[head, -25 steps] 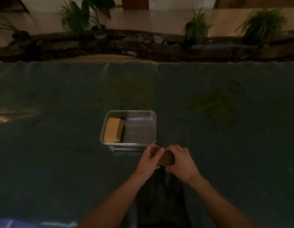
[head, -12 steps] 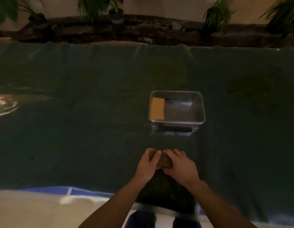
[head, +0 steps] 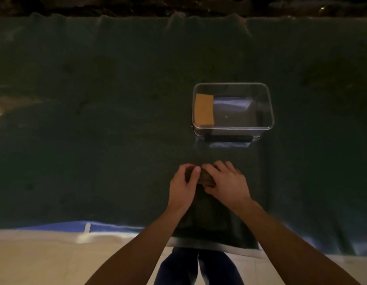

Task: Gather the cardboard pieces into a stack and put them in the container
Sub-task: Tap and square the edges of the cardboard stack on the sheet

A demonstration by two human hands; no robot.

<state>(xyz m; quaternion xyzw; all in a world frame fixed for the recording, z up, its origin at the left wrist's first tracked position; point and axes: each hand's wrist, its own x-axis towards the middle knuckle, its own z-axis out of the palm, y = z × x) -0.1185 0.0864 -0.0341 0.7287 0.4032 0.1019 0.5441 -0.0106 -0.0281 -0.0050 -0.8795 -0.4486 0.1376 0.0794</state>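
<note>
Squaring up the cardboard stack [head: 205, 177] now, so I want the edges flush before I lift, or pieces could slide out on the way over. My left hand [head: 183, 187] and right hand [head: 226, 185] are both curled snug around it, low over the worktop [head: 96, 140]. The container [head: 267, 112] sits beyond my hands, slightly right, with one tan piece [head: 204, 109] already inside.

Dark green cloth [head: 96, 120] covers the table.
</note>
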